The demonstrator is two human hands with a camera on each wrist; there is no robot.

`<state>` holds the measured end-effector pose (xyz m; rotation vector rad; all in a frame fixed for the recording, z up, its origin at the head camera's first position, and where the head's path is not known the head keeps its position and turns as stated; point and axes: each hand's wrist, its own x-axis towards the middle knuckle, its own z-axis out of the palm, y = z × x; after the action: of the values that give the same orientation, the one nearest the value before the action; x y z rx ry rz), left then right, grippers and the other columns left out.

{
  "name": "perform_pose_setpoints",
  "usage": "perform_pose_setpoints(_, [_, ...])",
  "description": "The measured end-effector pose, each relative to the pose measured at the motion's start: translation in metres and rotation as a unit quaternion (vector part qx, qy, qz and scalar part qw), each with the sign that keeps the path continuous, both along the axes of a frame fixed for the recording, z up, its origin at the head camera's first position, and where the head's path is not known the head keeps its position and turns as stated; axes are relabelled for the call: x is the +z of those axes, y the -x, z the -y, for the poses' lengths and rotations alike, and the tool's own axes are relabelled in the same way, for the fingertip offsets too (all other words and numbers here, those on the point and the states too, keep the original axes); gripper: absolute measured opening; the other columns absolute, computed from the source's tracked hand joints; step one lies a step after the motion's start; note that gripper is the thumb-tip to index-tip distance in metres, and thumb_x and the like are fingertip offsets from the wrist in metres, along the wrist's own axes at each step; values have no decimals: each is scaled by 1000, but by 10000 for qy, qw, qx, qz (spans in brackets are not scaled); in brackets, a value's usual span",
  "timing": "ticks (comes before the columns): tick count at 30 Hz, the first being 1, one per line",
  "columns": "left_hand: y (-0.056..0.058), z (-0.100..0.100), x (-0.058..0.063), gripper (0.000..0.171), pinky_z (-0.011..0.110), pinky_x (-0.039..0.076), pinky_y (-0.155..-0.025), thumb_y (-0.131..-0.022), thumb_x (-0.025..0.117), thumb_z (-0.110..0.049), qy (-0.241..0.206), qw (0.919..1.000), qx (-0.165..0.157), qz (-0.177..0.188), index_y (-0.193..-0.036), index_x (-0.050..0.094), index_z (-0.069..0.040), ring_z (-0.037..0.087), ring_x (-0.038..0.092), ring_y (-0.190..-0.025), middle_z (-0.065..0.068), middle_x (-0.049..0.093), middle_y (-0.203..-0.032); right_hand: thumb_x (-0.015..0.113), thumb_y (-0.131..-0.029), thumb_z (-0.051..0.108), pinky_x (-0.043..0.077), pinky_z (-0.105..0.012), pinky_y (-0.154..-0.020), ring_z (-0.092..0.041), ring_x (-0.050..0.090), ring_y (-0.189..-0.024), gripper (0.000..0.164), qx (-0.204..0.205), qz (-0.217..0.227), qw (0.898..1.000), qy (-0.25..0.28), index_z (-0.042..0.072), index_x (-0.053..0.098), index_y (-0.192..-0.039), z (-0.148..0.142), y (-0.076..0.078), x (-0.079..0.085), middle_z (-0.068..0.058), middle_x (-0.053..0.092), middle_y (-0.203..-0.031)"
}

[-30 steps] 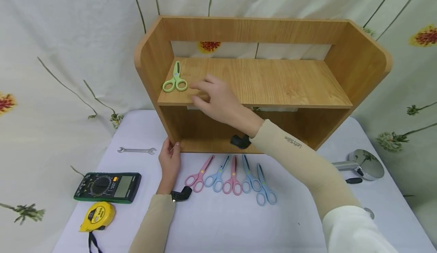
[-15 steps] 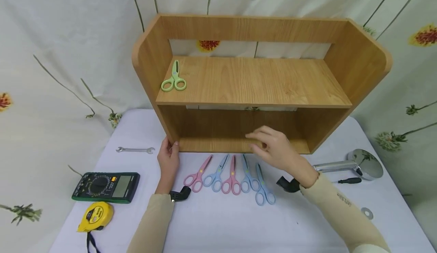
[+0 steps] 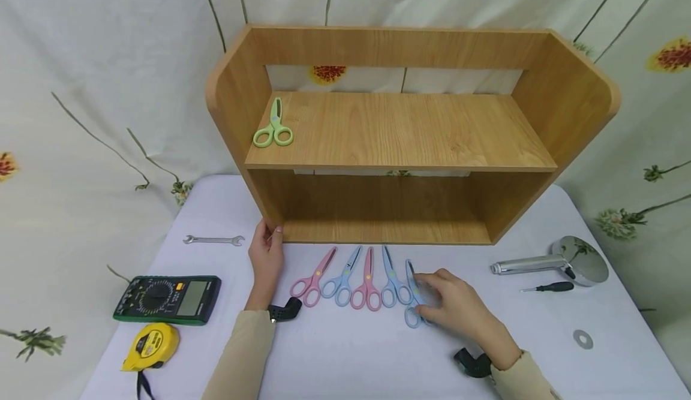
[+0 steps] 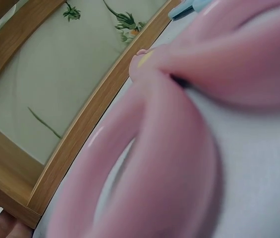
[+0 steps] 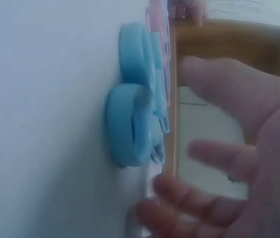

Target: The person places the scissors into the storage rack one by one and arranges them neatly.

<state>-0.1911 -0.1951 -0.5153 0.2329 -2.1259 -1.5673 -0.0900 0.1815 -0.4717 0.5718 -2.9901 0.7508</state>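
Note:
My left hand (image 3: 266, 265) grips the lower left front corner of the wooden shelf (image 3: 399, 130), its thumb against the front edge. Above the rightmost pair of blue scissors (image 3: 412, 286), my right hand (image 3: 459, 307) hovers with thumb and fingers spread apart. In the right wrist view the handles of those blue scissors (image 5: 130, 124) lie on the table, beside the fingers. Further left in the row lie pink scissors (image 3: 367, 289), other blue scissors (image 3: 394, 286) and another pink pair (image 3: 313, 281), blades toward the shelf. Green scissors (image 3: 275, 127) rest on the upper board at its left end.
On the left of the table are a wrench (image 3: 213, 240), a multimeter (image 3: 167, 300) and a yellow tape measure (image 3: 152, 346). At right lie a shower head (image 3: 577, 260), a small screwdriver (image 3: 553, 286) and a grey washer (image 3: 583, 339). A flowered cloth (image 3: 108, 58) hangs behind.
My right hand has come down from beside the green scissors on the upper board to the rightmost blue scissors on the table. My left hand has stayed at the shelf corner.

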Motion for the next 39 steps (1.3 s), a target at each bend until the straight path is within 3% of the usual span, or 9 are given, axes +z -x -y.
perform_pose_setpoints(2, [0, 0, 0, 43, 49, 50, -111, -102, 53, -6, 11, 10000, 15, 33, -145, 52, -2, 36, 60, -131, 23, 61, -140, 90, -72, 36, 52, -30, -66, -11, 56, -78, 69, -160, 391, 9988, -234, 12, 67, -133, 0, -1, 0, -1, 66, -99])
perform_pose_setpoints(5, [0, 1, 0, 44, 50, 50, -112, -103, 53, -7, 42, 9999, 26, 93, -146, 52, -3, 35, 60, -132, 22, 61, -142, 90, -71, 37, 45, -28, -60, -11, 48, -72, 76, -281, 638, 9968, -388, 10, 62, -137, 1, -2, -1, -2, 61, -93])
perform_pose_setpoints(10, [0, 0, 0, 44, 50, 50, -111, -103, 53, -6, -16, 10000, -8, 29, -146, 52, -2, 37, 59, -132, 23, 60, -142, 81, -78, 22, 39, -24, -55, -10, 45, -67, 61, -530, 513, 9968, -305, 7, 63, -135, 4, -3, -6, -1, 58, -86])
perform_pose_setpoints(13, [0, 1, 0, 44, 51, 49, -112, -103, 53, -7, -19, 10000, -4, 40, -146, 52, -3, 38, 58, -133, 24, 59, -143, 74, -77, 14, 36, -23, -52, -11, 44, -64, 56, -726, 462, 9960, -234, 5, 64, -132, 6, -3, -8, -1, 57, -82])
perform_pose_setpoints(20, [-2, 0, 1, 44, 51, 47, -113, -103, 54, -7, -112, 9999, -17, 82, -147, 52, -3, 38, 56, -135, 23, 58, -145, 78, -73, 15, 45, -29, -57, -15, 51, -69, 58, -1066, 620, 9922, -172, 1, 64, -127, 6, -1, -10, -6, 63, -84])
perform_pose_setpoints(24, [0, 0, 0, 43, 50, 48, -113, -103, 54, -8, -137, 9999, -11, 79, -146, 52, -4, 37, 57, -135, 22, 59, -144, 79, -73, 16, 51, -32, -64, -16, 55, -74, 64, -1083, 810, 9908, -38, -4, 60, -132, 4, 1, -10, -7, 66, -87])
perform_pose_setpoints(28, [0, -1, 1, 43, 51, 48, -112, -102, 55, -6, -172, 9998, 1, 32, -145, 53, -2, 38, 58, -134, 24, 60, -142, 79, -74, 16, 51, -32, -66, -16, 56, -78, 66, -1054, 961, 9896, 158, 0, 59, -135, 2, 2, -11, -7, 67, -89])
perform_pose_setpoints(35, [-1, -1, 2, 43, 50, 48, -112, -102, 54, -5, -101, 9999, 33, 40, -145, 53, -1, 38, 58, -134, 24, 59, -143, 76, -75, 10, 37, -22, -60, -13, 46, -74, 55, -725, 1125, 9894, 558, 7, 66, -129, 0, 5, -13, 1, 52, -77])
perform_pose_setpoints(39, [-1, -1, 2, 44, 51, 48, -113, -102, 53, -6, -75, 9999, 17, 71, -146, 52, -2, 38, 57, -134, 23, 58, -144, 73, -77, 6, 38, -21, -60, -12, 47, -72, 44, -592, 1149, 9885, 780, 9, 71, -121, -2, 4, -13, -1, 59, -80])
